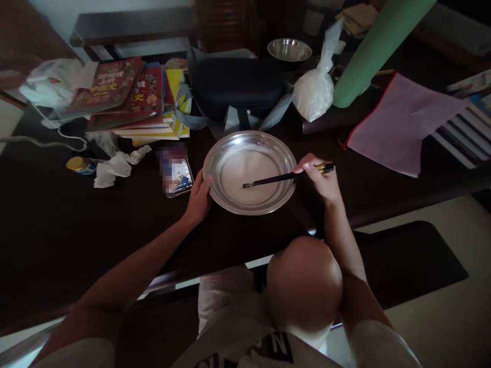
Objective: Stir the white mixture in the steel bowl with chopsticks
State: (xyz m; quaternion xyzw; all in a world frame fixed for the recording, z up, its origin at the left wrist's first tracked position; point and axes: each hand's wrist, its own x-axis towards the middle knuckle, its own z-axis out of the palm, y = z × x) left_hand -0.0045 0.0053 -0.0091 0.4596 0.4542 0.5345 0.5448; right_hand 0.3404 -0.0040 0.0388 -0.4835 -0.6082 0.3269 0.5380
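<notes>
Metal bowl [249, 210] held by half-curled left hand [199, 197]; black chopsticks [274, 179] clasped in right hand [321, 178], tips at whitish mixture [247, 164].

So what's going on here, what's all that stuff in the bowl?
A person's left hand holds the side of a metal bowl. The right hand holds dark chopsticks, tips down at the pale mixture inside. I can't tell what it is. A phone lies beside the bowl.

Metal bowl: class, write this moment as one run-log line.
left hand: holds metal bowl | right hand: holds chopsticks | chopstick tips: at pale contents
</notes>
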